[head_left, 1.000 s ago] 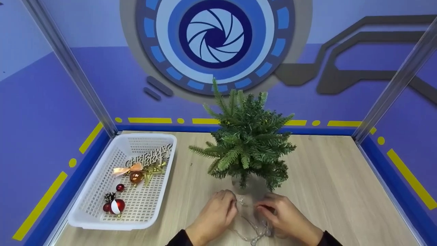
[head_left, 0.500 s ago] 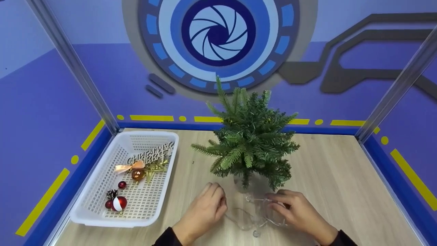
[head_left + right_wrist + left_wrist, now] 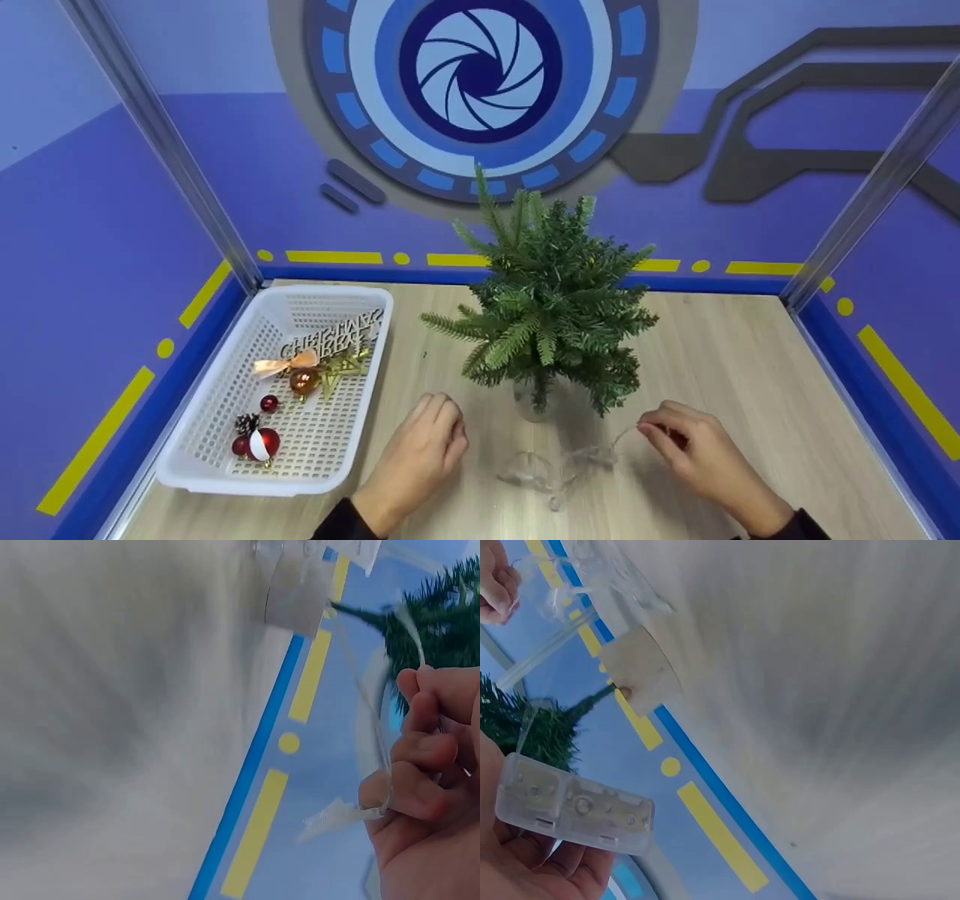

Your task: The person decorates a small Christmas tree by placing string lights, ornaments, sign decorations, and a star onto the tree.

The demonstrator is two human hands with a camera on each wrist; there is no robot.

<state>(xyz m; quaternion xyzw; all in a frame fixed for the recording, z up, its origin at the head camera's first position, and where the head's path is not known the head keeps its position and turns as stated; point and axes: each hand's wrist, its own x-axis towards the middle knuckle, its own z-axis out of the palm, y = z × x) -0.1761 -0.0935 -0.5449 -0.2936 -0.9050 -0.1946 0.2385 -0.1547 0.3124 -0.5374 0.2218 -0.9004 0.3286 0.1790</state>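
Even light, soft shadows on tabletop [image 3: 739,367], glint on copper bauble [image 3: 304,382], hazy, blurred wrist views

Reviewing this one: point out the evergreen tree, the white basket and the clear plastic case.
Evergreen tree [image 3: 555,307]: head view, middle of its branches.
White basket [image 3: 244,487]: head view, its near rim.
Clear plastic case [image 3: 575,804]: left wrist view, middle of its face.

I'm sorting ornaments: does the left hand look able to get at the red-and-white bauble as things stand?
Probably yes: nothing covers the red-and-white bauble in the basket beside the left hand, though its grip may have to release the clear plastic case.
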